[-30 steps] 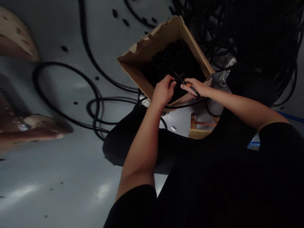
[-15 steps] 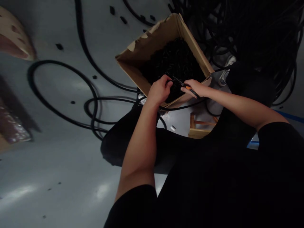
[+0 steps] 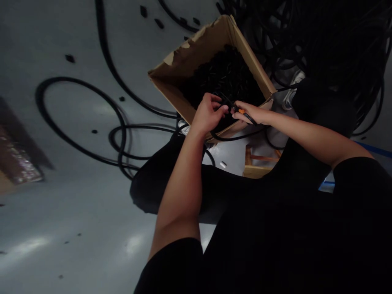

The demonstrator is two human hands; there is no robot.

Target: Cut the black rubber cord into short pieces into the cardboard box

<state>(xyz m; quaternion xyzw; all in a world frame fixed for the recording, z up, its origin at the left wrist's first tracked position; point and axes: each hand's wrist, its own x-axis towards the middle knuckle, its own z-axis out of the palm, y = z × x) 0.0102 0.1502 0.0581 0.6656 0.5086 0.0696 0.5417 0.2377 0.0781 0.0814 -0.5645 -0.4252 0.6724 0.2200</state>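
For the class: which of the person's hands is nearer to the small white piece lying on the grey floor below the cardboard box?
Left. The left hand is above the white piece, nearly straight over it; the right hand is above and farther right, holding an orange-handled tool over the box.

floor point(image 3: 76, 196) left: open | cable tangle point(image 3: 321, 45) right: blocked

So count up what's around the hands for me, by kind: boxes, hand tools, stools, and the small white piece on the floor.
Cardboard box of black pieces: 1
Orange-handled cutting tool in the right hand: 1
Wooden stool: 1
Small white piece on the floor: 1
Total: 4
The left hand pinches a black cable at the tool.
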